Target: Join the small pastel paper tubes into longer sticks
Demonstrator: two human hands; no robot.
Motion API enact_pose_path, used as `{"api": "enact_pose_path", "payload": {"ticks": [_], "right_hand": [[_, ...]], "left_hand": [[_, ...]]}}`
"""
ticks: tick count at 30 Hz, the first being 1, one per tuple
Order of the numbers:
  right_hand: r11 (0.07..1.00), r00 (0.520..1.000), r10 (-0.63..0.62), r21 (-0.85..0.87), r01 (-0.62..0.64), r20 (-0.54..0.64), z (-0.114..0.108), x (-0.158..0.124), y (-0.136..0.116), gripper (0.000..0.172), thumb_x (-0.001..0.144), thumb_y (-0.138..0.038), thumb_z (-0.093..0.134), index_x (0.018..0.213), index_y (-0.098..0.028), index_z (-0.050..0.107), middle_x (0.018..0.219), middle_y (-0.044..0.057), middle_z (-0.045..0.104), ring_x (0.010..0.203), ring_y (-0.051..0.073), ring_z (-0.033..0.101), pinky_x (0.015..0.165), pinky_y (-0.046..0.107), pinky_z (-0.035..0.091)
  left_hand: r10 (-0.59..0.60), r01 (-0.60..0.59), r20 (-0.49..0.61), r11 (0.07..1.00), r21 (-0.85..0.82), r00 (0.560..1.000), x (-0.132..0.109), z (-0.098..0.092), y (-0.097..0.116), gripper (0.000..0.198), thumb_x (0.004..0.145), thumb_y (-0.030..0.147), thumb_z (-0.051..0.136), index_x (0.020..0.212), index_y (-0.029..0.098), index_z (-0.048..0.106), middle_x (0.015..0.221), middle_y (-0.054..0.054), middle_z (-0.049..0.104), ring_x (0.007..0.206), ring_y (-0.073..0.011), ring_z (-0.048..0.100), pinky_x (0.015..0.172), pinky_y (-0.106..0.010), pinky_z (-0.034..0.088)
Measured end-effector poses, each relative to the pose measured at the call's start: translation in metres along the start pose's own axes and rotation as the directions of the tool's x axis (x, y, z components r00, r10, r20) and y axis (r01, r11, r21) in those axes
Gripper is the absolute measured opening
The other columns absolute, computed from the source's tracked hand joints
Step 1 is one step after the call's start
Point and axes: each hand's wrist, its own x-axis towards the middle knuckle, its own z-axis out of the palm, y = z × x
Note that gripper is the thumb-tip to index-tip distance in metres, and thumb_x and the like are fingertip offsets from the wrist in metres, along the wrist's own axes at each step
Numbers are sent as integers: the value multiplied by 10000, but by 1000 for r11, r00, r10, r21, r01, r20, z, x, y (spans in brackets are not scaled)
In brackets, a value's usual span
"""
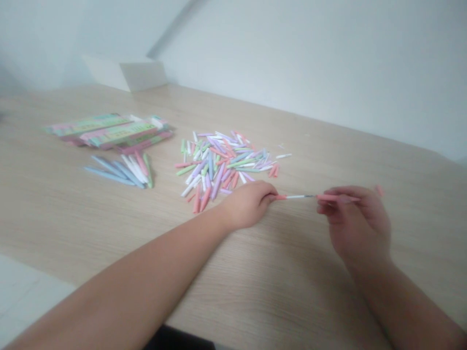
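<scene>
My left hand [250, 203] is closed in a pinch on the pink end of a thin pen part with a white refill [296, 197], just above the wooden table [255, 291]. My right hand [355, 221] is closed around a pink pen barrel [337, 198] whose open end meets the refill's metal tip. The two pieces lie in one line between my hands. Behind my left hand lies a heap of pastel pen parts [222, 163] in pink, purple, green, blue and white.
Several whole pens [124, 170], blue, white, pink and green, lie left of the heap. Behind them is a stack of flat colourful boxes [109, 130]. A white box [126, 73] stands at the far wall.
</scene>
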Motion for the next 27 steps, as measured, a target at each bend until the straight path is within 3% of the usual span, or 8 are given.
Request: {"api": "enact_pose_path", "payload": {"ticks": [9,15,27], "right_hand": [[990,999,-8,-139,13,36,-2,-4,2,78,940,-301,674,1001,-255,661,891,32,728,698,169,668,642,340,572],[911,982,-58,-393,125,178,-5,-3,-3,136,950,-343,681,1041,-243,677,886,56,761,718,176,709,663,337,617],[907,936,26,-401,125,351,-19,10,5,132,891,-335,765,984,-247,734,916,35,740,745,166,732,665,291,640]], "left_hand": [[16,-16,-6,999,35,1000,0,1,-2,276,1013,270,436,1066,183,693,1042,-67,715,980,-197,642,885,-339,501],[50,-49,-12,996,75,999,-1,1,-4,282,1028,271,419,1066,176,682,1038,-67,698,1001,-196,629,902,-335,493],[39,-39,-12,999,32,999,-2,0,-7,275,1032,271,384,1098,184,636,1079,-79,629,1034,-200,613,955,-349,493]]}}
